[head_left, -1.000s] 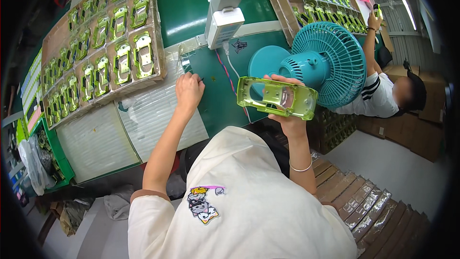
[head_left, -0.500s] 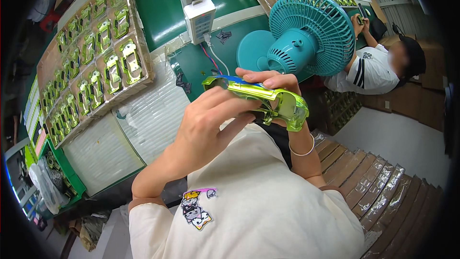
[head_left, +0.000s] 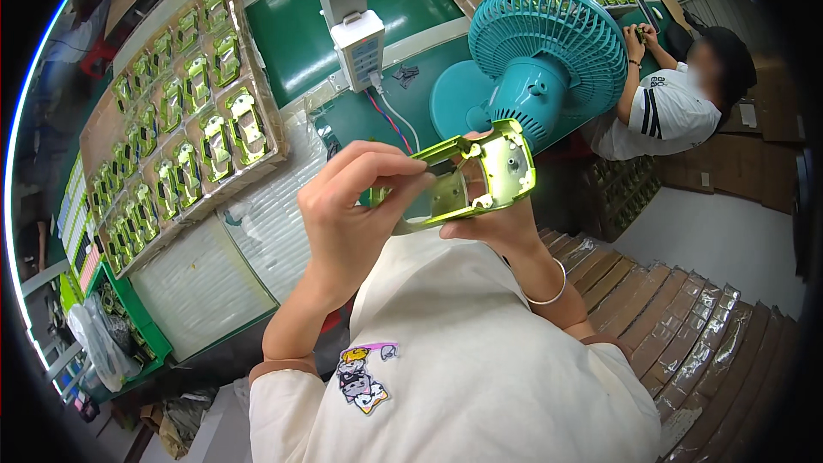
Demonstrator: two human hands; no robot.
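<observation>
Held up in front of my chest is a glossy lime-green toy car body, its hollow inside turned toward me. My right hand grips it from below and behind, thumb at the near edge and some fingers hidden behind. At its left end, the thumb and forefinger of my left hand are pinched together inside the shell. A small black part shows at those fingertips, mostly covered by them.
A teal fan stands on the green bench just beyond my hands. At left lies a cardboard tray of similar green car bodies. A white power strip hangs on a post. A co-worker sits at right; flattened cartons stand behind my right arm.
The car body has been turned from its blue-marked outer side to its open inside and lowered slightly. My left fingers have closed into a pinch at its left end. The view has shifted a little.
</observation>
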